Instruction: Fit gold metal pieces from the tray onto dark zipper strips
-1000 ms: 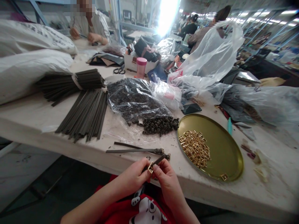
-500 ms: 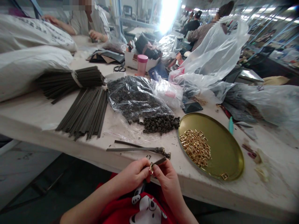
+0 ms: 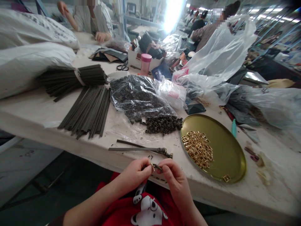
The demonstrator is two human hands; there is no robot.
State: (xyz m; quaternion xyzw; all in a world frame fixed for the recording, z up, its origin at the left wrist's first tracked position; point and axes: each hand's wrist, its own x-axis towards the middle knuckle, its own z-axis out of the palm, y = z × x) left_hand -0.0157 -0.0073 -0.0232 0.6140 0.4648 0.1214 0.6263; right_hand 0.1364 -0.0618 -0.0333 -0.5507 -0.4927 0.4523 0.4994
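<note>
Left hand (image 3: 140,172): you're pinching a buckle (image 3: 152,166)
Right hand (image 3: 176,175): pinching its strap (image 3: 158,168)
Worktop (image 3: 35,110): buckled straps (image 3: 138,149) done, near front edge; plain straps (image 3: 87,110) remain

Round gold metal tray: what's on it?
Left side: a heap of small gold metal buckles; at least one more near the front of the tray. The heap hides what's beneath.

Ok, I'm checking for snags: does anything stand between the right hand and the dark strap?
Nothing visible does: the right hand pinches the dark strap directly, with the left hand at the gold buckle.
</note>
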